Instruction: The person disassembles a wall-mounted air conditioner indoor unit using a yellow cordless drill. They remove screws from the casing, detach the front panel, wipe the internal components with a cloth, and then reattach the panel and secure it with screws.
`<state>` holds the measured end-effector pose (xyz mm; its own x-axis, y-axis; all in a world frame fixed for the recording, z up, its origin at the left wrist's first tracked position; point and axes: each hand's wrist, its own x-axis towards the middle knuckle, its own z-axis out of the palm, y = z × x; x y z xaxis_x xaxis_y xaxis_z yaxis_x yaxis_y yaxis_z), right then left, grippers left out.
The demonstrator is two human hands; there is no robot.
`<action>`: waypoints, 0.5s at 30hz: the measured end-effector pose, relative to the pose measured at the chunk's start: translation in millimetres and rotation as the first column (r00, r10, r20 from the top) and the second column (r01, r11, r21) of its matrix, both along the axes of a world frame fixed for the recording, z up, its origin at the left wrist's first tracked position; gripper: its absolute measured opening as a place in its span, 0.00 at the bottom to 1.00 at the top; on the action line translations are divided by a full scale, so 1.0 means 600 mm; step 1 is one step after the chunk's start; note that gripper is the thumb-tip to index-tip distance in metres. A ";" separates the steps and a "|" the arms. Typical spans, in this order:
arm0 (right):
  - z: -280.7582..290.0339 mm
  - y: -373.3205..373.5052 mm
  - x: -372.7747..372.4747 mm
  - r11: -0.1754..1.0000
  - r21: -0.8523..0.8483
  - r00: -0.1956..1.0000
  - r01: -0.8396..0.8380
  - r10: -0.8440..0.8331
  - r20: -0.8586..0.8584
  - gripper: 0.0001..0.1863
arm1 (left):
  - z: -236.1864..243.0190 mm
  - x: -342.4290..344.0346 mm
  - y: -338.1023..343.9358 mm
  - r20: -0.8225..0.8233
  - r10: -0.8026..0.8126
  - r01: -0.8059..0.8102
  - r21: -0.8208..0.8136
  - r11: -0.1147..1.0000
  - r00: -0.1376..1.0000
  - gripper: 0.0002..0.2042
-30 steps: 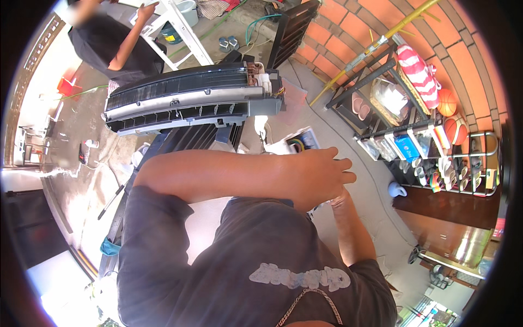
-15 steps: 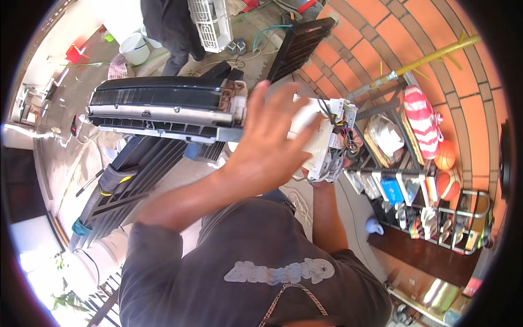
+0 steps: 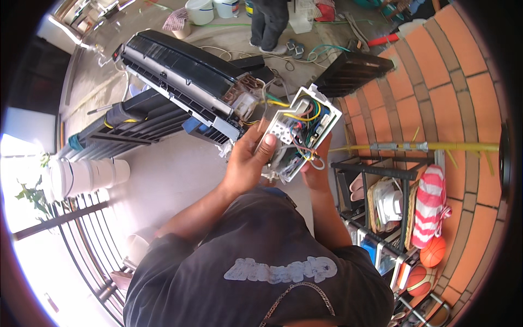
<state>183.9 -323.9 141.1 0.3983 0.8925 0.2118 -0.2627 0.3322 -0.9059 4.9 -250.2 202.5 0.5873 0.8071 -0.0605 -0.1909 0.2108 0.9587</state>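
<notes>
A white plastic control box point(image 3: 329, 121) is in front of my chest, its open side facing up and tilted. Inside it run yellow, green, blue and brown wires, along with a terminal block point(image 3: 281, 131). My left hand point(image 3: 248, 163) is closed round the box's left edge, thumb on top near the terminal block. My right hand point(image 3: 317, 166) supports the right side from below, its fingers mostly hidden behind the box. Wires link the box to the air conditioner indoor unit point(image 3: 180, 68), which rests with its black body and copper pipe ends on dark slatted metalwork point(image 3: 147, 122).
White buckets point(image 3: 200, 11) and a standing person point(image 3: 268, 24) are at the back, with hoses across the ground. To the right, a brick wall point(image 3: 425, 71) rises behind a yellow pole point(image 3: 463, 146), a black rack point(image 3: 376, 164) and two balls point(image 3: 433, 252).
My left hand, raised and blurred before, has come down onto the control box. The box has turned so its wired inside shows. My view has swung, shifting the surroundings.
</notes>
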 end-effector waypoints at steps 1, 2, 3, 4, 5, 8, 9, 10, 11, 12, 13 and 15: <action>0.009 0.002 0.015 0.995 -0.090 0.998 -0.053 0.057 0.039 0.75 | -0.005 -0.007 0.003 0.002 -0.002 0.002 -0.026 1.000 1.000 0.27; 0.020 0.001 0.035 0.975 -0.198 0.989 -0.103 0.121 0.083 0.73 | -0.008 -0.020 0.005 0.018 -0.009 0.010 -0.058 0.998 1.000 0.25; 0.034 0.004 0.058 0.935 -0.336 0.983 -0.112 0.154 0.103 0.71 | -0.015 -0.026 0.009 0.061 -0.006 0.012 -0.095 0.995 0.998 0.23; 0.047 0.002 0.075 0.910 -0.403 0.966 -0.096 0.183 0.183 0.67 | -0.024 -0.033 0.013 0.000 -0.036 0.035 -0.106 0.994 0.999 0.22; 0.063 0.000 0.091 0.922 -0.388 0.892 0.013 0.165 0.421 0.66 | -0.033 -0.040 0.014 -0.024 -0.029 0.029 0.004 1.000 0.999 0.20; 0.120 0.006 0.136 0.977 -0.196 0.443 0.079 0.141 0.885 0.62 | -0.061 -0.034 0.006 -0.057 -0.072 0.077 0.108 0.991 0.996 0.16; 0.136 0.011 0.146 0.967 -0.255 0.320 -0.009 0.244 0.915 0.62 | -0.070 -0.026 0.006 -0.160 -0.092 0.122 0.190 0.974 0.983 0.15; 0.147 0.025 0.156 0.906 -0.365 0.218 -0.214 0.409 0.886 0.61 | -0.073 -0.020 -0.004 -0.224 -0.092 0.143 0.223 0.964 0.970 0.14; 0.155 0.026 0.159 0.795 -0.546 0.231 -0.265 0.602 0.764 0.60 | -0.078 -0.014 -0.008 -0.238 -0.052 0.131 0.329 0.935 0.970 0.14; 0.156 0.035 0.163 0.765 -0.590 0.204 -0.259 0.640 0.741 0.61 | -0.081 -0.006 -0.012 -0.217 -0.012 0.090 0.352 0.932 0.976 0.13; 0.155 0.041 0.166 0.734 -0.630 0.175 -0.254 0.675 0.716 0.61 | -0.085 -0.001 -0.014 -0.250 -0.013 0.091 0.305 0.948 0.968 0.13; 0.140 0.053 0.173 0.721 -0.617 0.256 -0.315 0.691 0.677 0.61 | -0.093 0.008 -0.014 -0.299 0.014 0.070 0.268 0.961 0.954 0.13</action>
